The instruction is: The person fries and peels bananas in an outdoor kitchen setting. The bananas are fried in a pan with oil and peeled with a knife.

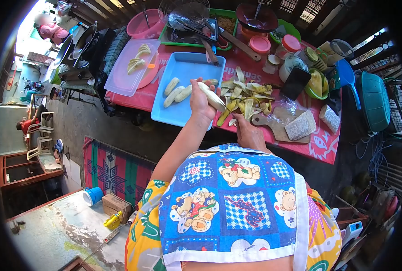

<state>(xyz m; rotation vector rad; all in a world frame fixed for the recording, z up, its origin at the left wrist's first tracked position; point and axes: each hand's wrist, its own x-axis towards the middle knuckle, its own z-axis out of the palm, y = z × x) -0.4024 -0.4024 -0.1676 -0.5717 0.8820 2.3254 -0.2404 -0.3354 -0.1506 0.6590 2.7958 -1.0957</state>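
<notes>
The left hand (201,100) is raised over the near right corner of the blue tray (187,63), its fingers closed round one end of a peeled banana (213,97). The banana sticks out to the right, towards the peels (250,95), and a strip of yellow skin hangs under it. Two more peeled bananas (177,90) lie in the tray just left of that hand.

The right hand (249,134) is lower, at the near edge of the table (320,144), just beside the wooden board (277,126) and below the heap of peels. Only its back shows, so I cannot tell how its fingers are set.

On the board lies a pale wrapped block (301,125). Far left of the tray, a clear board (119,77) carries cut banana (138,58). A dark phone (296,83) lies beyond the peels.
</notes>
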